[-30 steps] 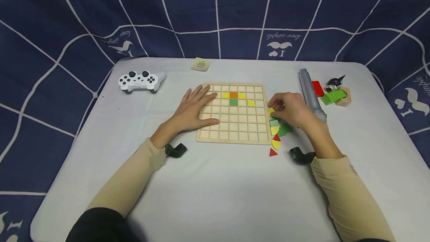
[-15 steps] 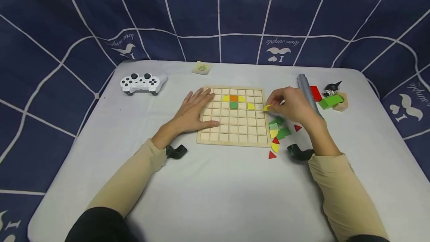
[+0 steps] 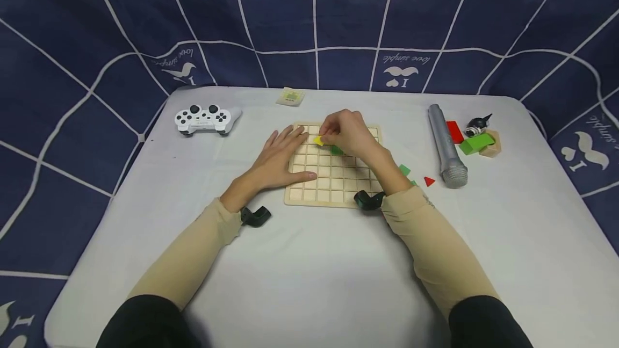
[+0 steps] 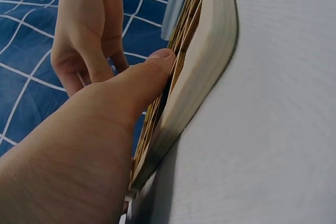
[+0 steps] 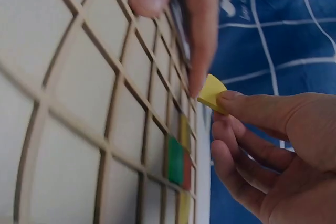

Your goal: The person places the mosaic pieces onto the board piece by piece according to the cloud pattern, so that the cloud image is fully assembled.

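A wooden grid board lies in the middle of the white table. My left hand lies flat on the board's left part with fingers straight; in the left wrist view its thumb rests against the board's edge. My right hand hovers over the upper rows and pinches a small yellow piece, seen in the right wrist view as a yellow piece at my fingertips above the grid. A green tile sits in a cell below it.
A white game controller lies at the back left, a small card behind the board. To the right lie a grey microphone, green pieces, a red triangle and coloured blocks.
My right hand picked a yellow piece from the pile right of the board and carried it left over the board's upper rows. The left hand stayed flat.
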`<state>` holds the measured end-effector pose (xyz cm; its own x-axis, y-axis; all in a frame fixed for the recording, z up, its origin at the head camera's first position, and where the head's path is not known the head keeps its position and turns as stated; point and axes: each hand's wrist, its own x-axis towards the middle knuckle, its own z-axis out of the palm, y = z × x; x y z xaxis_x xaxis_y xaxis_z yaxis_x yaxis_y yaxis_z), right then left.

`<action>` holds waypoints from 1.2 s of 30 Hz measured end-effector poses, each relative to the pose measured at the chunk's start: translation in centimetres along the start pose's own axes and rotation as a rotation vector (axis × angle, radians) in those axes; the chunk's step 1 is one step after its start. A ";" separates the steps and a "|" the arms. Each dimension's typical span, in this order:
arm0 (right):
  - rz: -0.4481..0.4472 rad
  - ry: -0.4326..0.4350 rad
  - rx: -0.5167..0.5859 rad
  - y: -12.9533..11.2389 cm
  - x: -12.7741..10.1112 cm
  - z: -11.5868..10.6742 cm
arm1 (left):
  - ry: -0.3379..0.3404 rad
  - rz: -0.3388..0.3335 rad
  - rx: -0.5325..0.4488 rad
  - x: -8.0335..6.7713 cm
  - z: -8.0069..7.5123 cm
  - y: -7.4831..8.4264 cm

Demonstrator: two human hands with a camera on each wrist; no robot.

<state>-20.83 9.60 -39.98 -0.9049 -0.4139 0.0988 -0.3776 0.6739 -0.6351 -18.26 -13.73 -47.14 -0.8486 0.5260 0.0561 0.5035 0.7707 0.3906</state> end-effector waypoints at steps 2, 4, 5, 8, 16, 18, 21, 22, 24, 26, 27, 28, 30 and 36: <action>-0.005 -0.025 0.003 -0.2 0.4 0.7 | -0.004 0.001 -0.008 0.1 0.1 0.1; -0.011 -0.047 -0.002 -0.2 0.6 1.2 | -0.008 0.005 -0.011 0.1 0.3 0.3; -0.012 -0.054 -0.007 -0.2 0.6 1.4 | -0.011 0.006 -0.009 0.2 0.3 0.3; -0.015 -0.055 -0.031 -0.1 0.5 1.9 | -0.013 0.006 -0.003 0.2 0.3 0.3; -0.030 -0.021 -0.111 -0.1 0.0 2.7 | -0.017 0.005 0.002 0.2 0.0 0.4; -0.075 -0.032 -0.155 -0.3 -0.1 2.8 | -0.018 0.007 0.003 0.2 0.0 0.4; -0.142 -0.051 -0.212 -0.6 -0.4 2.9 | -0.012 0.007 -0.001 0.1 -0.1 0.4; -0.161 -0.056 -0.222 -0.6 -0.4 2.8 | -0.010 0.007 -0.001 0.1 -0.1 0.3; -0.174 -0.055 -0.210 -0.7 -0.6 2.6 | -0.007 0.007 -0.002 0.1 0.0 0.3; -0.162 -0.041 -0.178 -0.7 -1.0 2.0 | -0.008 0.006 0.000 0.2 0.0 0.2; -0.156 -0.032 -0.161 -0.6 -1.3 1.5 | -0.010 0.005 0.001 0.2 0.0 0.2; -0.149 -0.021 -0.148 -0.5 -1.6 1.0 | -0.010 0.005 0.002 0.3 0.0 0.2; -0.134 0.001 -0.135 -0.1 -2.4 -0.1 | -0.009 0.004 0.007 0.3 0.0 0.2; -0.069 0.047 -0.156 2.5 -5.3 -3.0 | -0.016 -0.011 0.010 0.2 -0.1 0.1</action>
<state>-17.59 15.31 -39.84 -0.8826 -0.4359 0.1761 -0.4618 0.7333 -0.4989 -18.43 -13.62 -46.97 -0.8515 0.5230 0.0369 0.4957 0.7802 0.3816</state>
